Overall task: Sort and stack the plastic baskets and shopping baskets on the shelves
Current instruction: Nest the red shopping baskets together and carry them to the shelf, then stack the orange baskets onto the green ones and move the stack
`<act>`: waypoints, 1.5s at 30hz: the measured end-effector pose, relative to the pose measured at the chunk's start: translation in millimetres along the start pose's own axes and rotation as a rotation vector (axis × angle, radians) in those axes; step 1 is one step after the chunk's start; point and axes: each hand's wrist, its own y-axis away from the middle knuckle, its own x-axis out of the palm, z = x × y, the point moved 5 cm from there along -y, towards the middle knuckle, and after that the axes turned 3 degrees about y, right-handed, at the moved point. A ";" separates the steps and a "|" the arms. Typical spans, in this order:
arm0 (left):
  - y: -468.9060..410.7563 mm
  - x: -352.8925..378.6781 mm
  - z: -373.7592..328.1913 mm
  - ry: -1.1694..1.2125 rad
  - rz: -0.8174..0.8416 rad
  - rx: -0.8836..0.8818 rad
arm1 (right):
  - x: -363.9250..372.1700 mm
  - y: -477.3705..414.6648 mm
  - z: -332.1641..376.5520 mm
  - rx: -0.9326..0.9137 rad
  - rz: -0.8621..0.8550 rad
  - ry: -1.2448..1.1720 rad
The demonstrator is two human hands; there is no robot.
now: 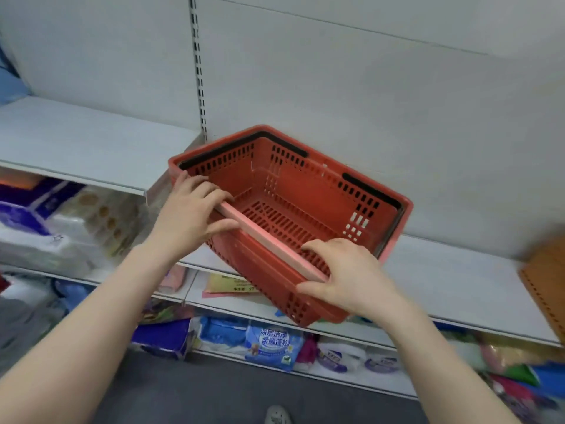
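A red plastic shopping basket (293, 203) with slotted walls and black handles folded along its rim is tilted toward me, partly over the white shelf (452, 280) and partly past its front edge. My left hand (192, 212) grips the near rim at the basket's left corner. My right hand (345, 273) holds the same near rim toward the right, fingers over the pink edge. The basket is empty inside.
An orange-brown perforated basket (547, 280) shows at the right edge on the same shelf. Another white shelf (76, 139) lies to the left. Lower shelves hold packaged goods, including a blue pack (272, 347). A slotted upright (198, 71) divides the back panels.
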 end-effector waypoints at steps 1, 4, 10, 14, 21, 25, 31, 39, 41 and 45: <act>0.6 -2.0 -0.9 -0.015 -0.025 0.007 | 2.4 2.1 -1.8 0.012 -0.062 0.062; 4.5 -4.8 -6.1 -0.011 -0.065 -0.028 | 0.5 4.9 -17.7 0.089 -0.272 0.135; 1.7 0.0 -21.0 -0.046 -0.186 -0.022 | 7.9 -11.8 -80.1 0.356 -0.501 0.047; -7.2 8.8 -19.6 -0.072 -0.158 0.001 | 10.0 -39.0 -98.4 0.328 -0.549 -0.005; -18.6 9.7 0.7 -0.078 -0.037 -0.011 | 26.5 -46.2 -87.9 0.258 -0.667 0.010; -20.0 9.8 1.8 -0.108 -0.040 0.001 | 27.3 -47.7 -87.7 0.238 -0.686 0.018; -17.2 10.8 -2.3 -0.161 -0.077 0.022 | 26.7 -46.9 -88.5 0.242 -0.619 0.034; -11.5 12.3 -65.9 -0.037 -0.133 0.174 | 20.1 -19.2 -106.2 0.130 -0.530 0.115; -8.8 14.2 -93.9 -0.001 -0.120 0.217 | 23.4 -0.4 -115.9 0.107 -0.534 0.142; -5.0 27.8 -165.2 0.085 -0.100 0.278 | 36.4 51.2 -161.0 0.160 -0.560 0.185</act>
